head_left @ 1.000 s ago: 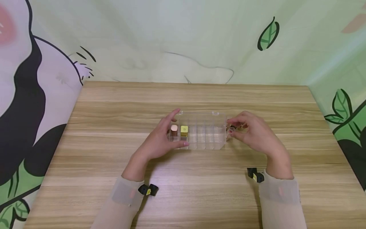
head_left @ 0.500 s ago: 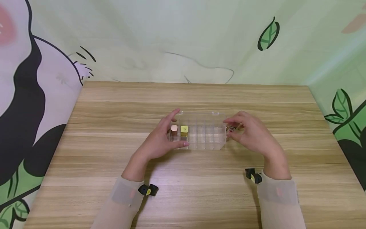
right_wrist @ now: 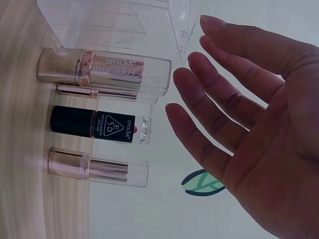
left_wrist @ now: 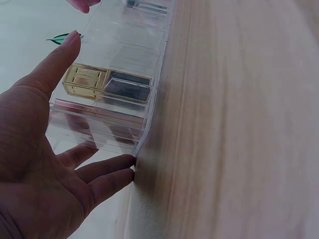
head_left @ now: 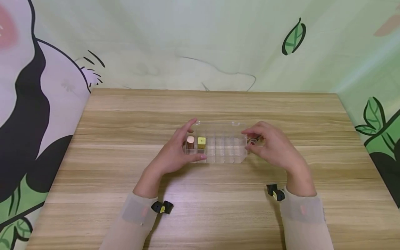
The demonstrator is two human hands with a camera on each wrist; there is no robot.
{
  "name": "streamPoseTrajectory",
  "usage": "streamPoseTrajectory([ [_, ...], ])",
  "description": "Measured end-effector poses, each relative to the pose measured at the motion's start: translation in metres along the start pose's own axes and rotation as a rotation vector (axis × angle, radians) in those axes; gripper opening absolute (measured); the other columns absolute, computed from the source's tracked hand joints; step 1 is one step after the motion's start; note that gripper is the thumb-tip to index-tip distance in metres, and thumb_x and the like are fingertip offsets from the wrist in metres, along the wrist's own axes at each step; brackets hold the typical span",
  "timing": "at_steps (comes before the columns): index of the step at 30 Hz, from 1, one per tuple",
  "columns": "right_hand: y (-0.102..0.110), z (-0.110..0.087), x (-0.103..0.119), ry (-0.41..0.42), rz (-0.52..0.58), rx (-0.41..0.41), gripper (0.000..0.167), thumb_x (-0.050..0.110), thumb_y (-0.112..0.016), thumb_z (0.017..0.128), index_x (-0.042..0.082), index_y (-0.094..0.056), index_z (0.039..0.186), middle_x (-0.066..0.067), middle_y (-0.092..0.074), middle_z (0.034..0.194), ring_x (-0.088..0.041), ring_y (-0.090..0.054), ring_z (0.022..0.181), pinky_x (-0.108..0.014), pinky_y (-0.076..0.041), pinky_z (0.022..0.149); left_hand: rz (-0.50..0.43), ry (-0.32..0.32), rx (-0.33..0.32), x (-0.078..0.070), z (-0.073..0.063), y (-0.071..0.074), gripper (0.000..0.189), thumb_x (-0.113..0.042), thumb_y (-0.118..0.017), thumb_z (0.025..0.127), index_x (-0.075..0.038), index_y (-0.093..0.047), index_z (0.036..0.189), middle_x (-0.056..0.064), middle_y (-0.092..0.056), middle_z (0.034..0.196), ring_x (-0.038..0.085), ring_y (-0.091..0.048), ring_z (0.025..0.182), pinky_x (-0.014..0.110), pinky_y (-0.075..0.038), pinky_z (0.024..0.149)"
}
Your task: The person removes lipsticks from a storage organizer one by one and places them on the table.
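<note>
A clear compartmented lipstick organizer [head_left: 222, 149] stands on the table between both hands. My left hand [head_left: 170, 156] grips its left end, thumb at the front and index finger at the back corner. In the leftmost slot is a lipstick with a rose-coloured top [head_left: 190, 141]; beside it is a gold square-capped lipstick [head_left: 201, 142]. My right hand [head_left: 276, 147] hovers at the organizer's right end, fingers relaxed and holding nothing. Under it, several lipsticks stand upright, seen in the right wrist view: a large clear-capped lipstick [right_wrist: 109, 72], a black lipstick [right_wrist: 94, 124] and a pink-based lipstick [right_wrist: 97, 168].
The wood-grain table [head_left: 212, 215] extends around the organizer on all sides. A cloth backdrop [head_left: 175, 45] with printed leaves and a cartoon figure hangs behind the table and along its sides. A thin clear-capped tube [right_wrist: 112, 93] stands among the loose lipsticks.
My right hand has moved slightly left, its fingertips now over the organizer's right edge. My left hand, the organizer and the two lipsticks in it have stayed in place.
</note>
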State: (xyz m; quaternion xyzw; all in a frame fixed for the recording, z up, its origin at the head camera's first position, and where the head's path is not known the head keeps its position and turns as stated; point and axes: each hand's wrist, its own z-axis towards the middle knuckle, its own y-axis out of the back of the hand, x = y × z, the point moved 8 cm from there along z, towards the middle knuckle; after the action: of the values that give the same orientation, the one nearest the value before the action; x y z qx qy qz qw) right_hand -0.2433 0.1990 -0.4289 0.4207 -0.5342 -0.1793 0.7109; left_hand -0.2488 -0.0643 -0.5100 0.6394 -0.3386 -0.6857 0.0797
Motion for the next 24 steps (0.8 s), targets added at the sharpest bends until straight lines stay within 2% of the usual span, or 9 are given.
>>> streamPoseTrajectory([
  [24, -0.0065, 0.0024, 0.0069, 0.014, -0.006, 0.015, 0.038, 0.004, -0.084, 0.091, 0.005, -0.075, 0.128, -0.009, -0.07, 0.112, -0.029, -0.068, 0.104, -0.05, -0.057, 0.088, -0.008, 0.001, 0.003, 0.0008, 0.0001, 0.0, 0.116, -0.053, -0.094, 0.08, -0.062, -0.013, 0.163, 0.003, -0.046, 0.155, 0.033, -0.053, 0.14, 0.063, -0.044, 0.113],
])
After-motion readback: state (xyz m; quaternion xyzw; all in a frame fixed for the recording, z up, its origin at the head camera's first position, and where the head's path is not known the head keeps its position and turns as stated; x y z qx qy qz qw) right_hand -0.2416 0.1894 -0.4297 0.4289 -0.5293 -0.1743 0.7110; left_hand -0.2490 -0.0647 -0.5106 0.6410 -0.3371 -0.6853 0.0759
